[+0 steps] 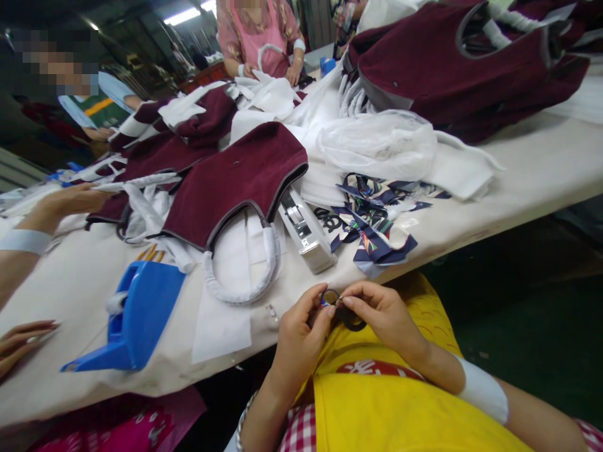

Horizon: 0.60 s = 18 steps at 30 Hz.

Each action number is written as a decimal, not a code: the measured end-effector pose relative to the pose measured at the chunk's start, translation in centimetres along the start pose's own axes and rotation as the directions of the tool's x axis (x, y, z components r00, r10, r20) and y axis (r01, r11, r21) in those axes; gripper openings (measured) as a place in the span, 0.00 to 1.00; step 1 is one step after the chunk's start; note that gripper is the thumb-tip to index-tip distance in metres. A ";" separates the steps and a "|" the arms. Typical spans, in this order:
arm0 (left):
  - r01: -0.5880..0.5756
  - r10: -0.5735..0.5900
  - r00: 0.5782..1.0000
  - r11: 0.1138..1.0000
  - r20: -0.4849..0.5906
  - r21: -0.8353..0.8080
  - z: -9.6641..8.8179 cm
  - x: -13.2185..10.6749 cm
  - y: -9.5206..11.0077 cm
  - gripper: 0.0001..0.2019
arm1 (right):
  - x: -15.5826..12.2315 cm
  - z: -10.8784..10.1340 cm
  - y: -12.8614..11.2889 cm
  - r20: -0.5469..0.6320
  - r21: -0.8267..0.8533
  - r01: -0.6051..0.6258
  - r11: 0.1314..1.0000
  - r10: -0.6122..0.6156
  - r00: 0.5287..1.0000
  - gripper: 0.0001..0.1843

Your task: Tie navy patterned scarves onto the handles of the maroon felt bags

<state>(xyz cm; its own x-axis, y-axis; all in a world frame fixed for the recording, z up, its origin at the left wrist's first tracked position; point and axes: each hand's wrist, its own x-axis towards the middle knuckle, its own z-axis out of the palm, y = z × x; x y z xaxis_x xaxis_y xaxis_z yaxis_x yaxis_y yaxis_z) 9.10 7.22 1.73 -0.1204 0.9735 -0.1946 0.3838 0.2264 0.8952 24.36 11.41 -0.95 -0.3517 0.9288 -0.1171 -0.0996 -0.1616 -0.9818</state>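
Note:
In front of the yellow apron, my left hand is closed, thumb and finger pinching a small dark ring with a bit of coloured fabric by it. My right hand pinches the other side of the same ring. A second black ring hangs just beneath my right fingers. Beyond my hands, at the table edge, stands a grey tape dispenser. Navy patterned ribbon scarves lie heaped to its right, with several black rings beside them. A maroon bag with a white-wrapped handle lies to the left.
A blue tape dispenser sits on the cloth-covered table at left, near a co-worker's arm and hand. More maroon bags are piled at the back right, beside white plastic wrapping. A person in a pink apron works across the table.

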 end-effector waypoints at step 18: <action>0.001 -0.001 1.000 1.000 0.023 -0.022 -0.3 0.1 0.3 0.13 | 0.2 -0.1 0.2 0.063 -0.034 0.010 0.999 -0.007 0.998 0.08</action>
<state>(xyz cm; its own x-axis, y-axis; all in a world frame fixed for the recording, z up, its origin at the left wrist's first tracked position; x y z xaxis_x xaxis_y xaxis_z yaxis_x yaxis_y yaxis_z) 8.90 7.39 2.11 -0.1000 0.9738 -0.2042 0.3632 0.2268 0.9037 24.38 11.57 -1.15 -0.4088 0.9071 -0.1001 -0.0718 -0.1414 -0.9874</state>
